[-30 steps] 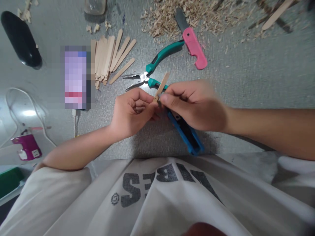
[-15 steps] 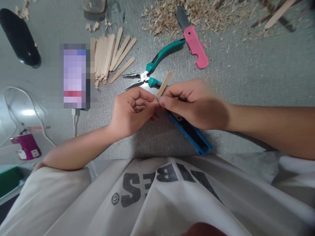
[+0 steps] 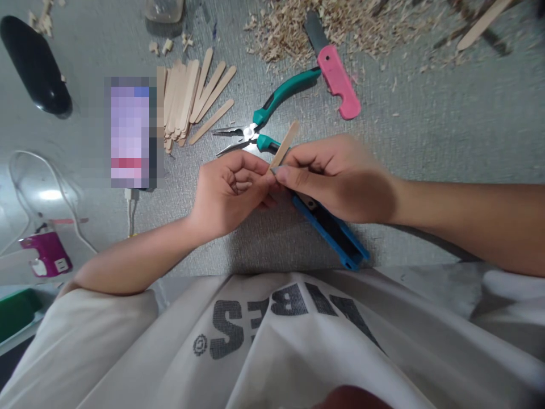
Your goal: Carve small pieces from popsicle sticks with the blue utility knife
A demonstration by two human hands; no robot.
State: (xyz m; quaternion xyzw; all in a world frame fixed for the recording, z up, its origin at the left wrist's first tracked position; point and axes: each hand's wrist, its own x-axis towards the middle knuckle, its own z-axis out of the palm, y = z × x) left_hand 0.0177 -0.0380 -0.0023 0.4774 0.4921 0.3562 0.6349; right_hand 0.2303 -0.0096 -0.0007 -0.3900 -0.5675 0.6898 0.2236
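My left hand (image 3: 227, 193) is closed around the lower end of a flat wooden stick (image 3: 285, 143), which points up and to the right. My right hand (image 3: 336, 177) is wrapped round a blue utility knife (image 3: 332, 230), its thumb pressed against the stick where the two hands meet. The knife's handle trails down to the right, toward my shirt. Its blade is hidden between my fingers.
Teal-handled pliers (image 3: 266, 116) lie open just beyond my hands. A pink knife (image 3: 334, 76) rests on a heap of wood shavings (image 3: 298, 28). A bundle of wooden sticks (image 3: 187, 99) and a phone (image 3: 130, 133) sit at the left, with a black case (image 3: 34, 65) beyond.
The stick has tilted slightly further right. The blue knife's handle has swung a little to the right. Both hands stay in the same place.
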